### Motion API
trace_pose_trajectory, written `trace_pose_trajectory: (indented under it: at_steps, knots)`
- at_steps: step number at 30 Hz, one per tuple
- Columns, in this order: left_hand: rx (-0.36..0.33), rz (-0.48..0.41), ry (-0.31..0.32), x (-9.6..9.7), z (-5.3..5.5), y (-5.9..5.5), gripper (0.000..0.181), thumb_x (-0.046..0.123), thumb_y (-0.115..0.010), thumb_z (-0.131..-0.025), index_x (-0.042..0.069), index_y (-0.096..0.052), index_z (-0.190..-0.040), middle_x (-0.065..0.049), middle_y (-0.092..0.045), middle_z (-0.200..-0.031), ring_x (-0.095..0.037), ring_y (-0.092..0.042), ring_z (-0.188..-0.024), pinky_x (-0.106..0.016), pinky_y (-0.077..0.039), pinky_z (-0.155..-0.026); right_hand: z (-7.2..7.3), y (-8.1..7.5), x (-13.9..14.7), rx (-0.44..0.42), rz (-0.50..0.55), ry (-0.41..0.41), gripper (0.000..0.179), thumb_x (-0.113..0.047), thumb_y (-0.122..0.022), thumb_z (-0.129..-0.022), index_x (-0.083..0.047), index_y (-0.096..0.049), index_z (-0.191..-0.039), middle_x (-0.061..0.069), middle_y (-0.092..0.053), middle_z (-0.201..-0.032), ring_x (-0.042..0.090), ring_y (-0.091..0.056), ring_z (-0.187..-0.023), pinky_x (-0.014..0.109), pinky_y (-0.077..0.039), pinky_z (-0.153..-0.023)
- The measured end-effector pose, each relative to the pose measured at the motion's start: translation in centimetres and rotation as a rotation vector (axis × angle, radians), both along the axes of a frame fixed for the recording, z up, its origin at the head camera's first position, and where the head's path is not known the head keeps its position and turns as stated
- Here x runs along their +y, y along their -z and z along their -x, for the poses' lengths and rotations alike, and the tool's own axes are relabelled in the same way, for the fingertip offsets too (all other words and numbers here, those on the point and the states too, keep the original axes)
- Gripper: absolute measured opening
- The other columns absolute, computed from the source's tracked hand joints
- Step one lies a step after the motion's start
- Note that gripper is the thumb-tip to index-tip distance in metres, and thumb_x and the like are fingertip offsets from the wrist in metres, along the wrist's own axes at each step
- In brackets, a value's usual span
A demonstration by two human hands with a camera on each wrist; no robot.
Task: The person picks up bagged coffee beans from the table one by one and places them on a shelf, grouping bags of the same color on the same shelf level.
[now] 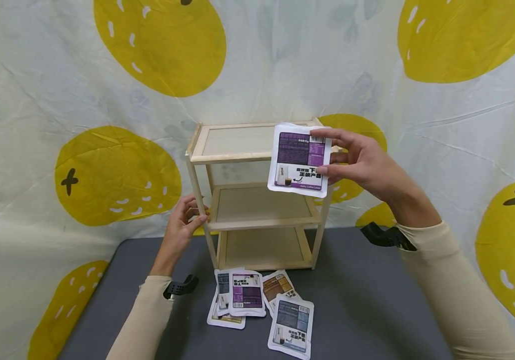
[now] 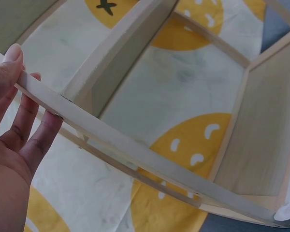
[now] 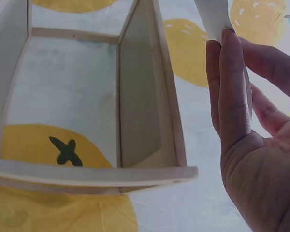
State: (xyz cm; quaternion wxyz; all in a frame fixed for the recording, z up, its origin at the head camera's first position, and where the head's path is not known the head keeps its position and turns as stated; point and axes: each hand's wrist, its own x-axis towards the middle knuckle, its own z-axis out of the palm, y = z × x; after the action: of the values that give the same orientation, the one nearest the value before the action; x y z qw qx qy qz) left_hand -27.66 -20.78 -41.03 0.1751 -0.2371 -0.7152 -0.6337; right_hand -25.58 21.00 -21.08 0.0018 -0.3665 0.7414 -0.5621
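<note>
A small three-tier wooden shelf (image 1: 262, 222) stands upright on the dark table. My left hand (image 1: 184, 220) grips its left front post, thumb on one side and fingertips against the other; the left wrist view shows this hand (image 2: 19, 125) close up on the post. Up in front of the top tier, my right hand (image 1: 358, 162) pinches a white and purple coffee packet (image 1: 297, 159) by its right edge, printed side toward me. In the right wrist view that packet (image 3: 214, 17) is seen nearly edge-on, apart from the shelf.
On the table (image 1: 352, 310) before the shelf lie several more coffee packets: a purple one (image 1: 247, 295) on top of others at left, a brown one (image 1: 279, 286), and a grey-blue one (image 1: 291, 325) nearest me. Behind hangs a white cloth (image 1: 257, 60) with yellow fruit prints.
</note>
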Motion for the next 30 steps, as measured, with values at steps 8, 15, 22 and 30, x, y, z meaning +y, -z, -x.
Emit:
trace_pose_trajectory:
  at_steps: [8,15,22,30]
  knots:
    - [-0.004,0.008,-0.006,-0.1,0.2,0.1,0.049,-0.005,-0.064,-0.096,0.006,-0.049,-0.141,-0.010,-0.060,-0.115,-0.038,-0.061,-0.102,-0.027,-0.057,-0.087,1.6,-1.8,0.3,-0.002,0.032,-0.020,0.063,0.010,-0.067,-0.091,-0.007,-0.049,-0.149,0.019,-0.058,-0.131,0.027,-0.073,-0.098,0.036,-0.061,-0.072]
    - [-0.028,0.002,-0.012,-0.1,0.2,-0.1,0.048,-0.005,-0.064,-0.096,0.008,-0.050,-0.140,-0.034,-0.052,-0.121,-0.037,-0.061,-0.103,-0.027,-0.057,-0.087,3.0,-2.7,0.7,0.023,0.011,-0.010,0.062,0.009,-0.067,-0.092,-0.008,-0.049,-0.149,0.017,-0.061,-0.129,0.025,-0.073,-0.099,0.033,-0.061,-0.074]
    - [-0.022,0.000,0.000,-0.1,0.3,0.0,0.048,-0.006,-0.064,-0.096,0.005,-0.049,-0.140,-0.031,-0.054,-0.121,-0.035,-0.061,-0.103,-0.026,-0.057,-0.086,4.6,-3.5,0.9,0.006,0.011,0.004,0.061,0.007,-0.068,-0.092,-0.009,-0.050,-0.149,0.017,-0.064,-0.127,0.026,-0.072,-0.098,0.032,-0.061,-0.075]
    - [-0.007,0.005,0.003,-0.1,0.3,0.1,0.049,-0.006,-0.063,-0.096,0.004,-0.049,-0.141,-0.023,-0.057,-0.118,-0.033,-0.061,-0.102,-0.027,-0.057,-0.085,6.3,-4.0,1.3,0.008,0.008,0.005,0.061,0.006,-0.067,-0.094,-0.008,-0.049,-0.150,0.019,-0.063,-0.127,0.028,-0.070,-0.099,0.034,-0.060,-0.076]
